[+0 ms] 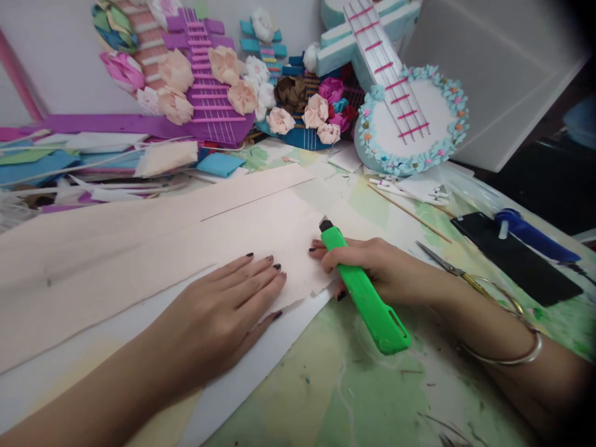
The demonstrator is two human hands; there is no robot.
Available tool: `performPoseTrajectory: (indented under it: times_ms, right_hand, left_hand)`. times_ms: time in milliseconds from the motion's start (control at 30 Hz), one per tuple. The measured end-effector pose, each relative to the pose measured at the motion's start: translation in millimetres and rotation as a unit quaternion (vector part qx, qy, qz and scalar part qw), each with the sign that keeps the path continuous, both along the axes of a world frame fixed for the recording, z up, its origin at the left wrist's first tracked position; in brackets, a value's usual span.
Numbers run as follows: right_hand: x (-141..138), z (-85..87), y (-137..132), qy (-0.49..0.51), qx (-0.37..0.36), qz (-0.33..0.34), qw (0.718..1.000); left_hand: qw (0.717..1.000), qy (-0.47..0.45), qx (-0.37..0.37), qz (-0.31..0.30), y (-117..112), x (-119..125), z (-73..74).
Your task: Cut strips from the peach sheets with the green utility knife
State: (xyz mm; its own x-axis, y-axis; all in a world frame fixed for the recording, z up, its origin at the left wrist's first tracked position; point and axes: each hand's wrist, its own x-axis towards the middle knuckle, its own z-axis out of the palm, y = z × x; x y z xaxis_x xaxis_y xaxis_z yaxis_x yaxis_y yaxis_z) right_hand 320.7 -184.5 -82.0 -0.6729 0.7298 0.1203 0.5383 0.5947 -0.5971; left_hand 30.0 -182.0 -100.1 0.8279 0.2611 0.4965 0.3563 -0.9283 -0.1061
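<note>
My left hand [223,304] lies flat, barely spread, on peach paper [116,273] laid across the table [298,397]; my right hand [382,267] grips the green utility knife [365,292] — best to press evenly, skin clear of the blade [324,220]

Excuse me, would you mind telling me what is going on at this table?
A person is working with pale paper. Their left hand lies flat on it, fingers together, near its close edge. Their right hand grips a green cutter, blade pointing away from them; whether the blade touches the paper is hard to tell. Scissors lie beside the right forearm, and a flower-trimmed banjo model stands behind.
</note>
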Motion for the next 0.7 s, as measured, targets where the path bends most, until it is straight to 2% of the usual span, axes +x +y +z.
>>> performPoseTrajectory:
  times_ms: [233, 700]
  right_hand:
    - [4.8, -5.8, 6.0, 0.046, -0.012, -0.007, 0.999]
    - [4.7, -6.1, 6.2, 0.042, -0.008, 0.004, 0.999]
  left_hand:
    - [1.0, -0.006, -0.001, -0.015, -1.0, -3.0, 0.8]
    - [0.999, -0.037, -0.002, -0.019, -0.3, -3.3, 1.8]
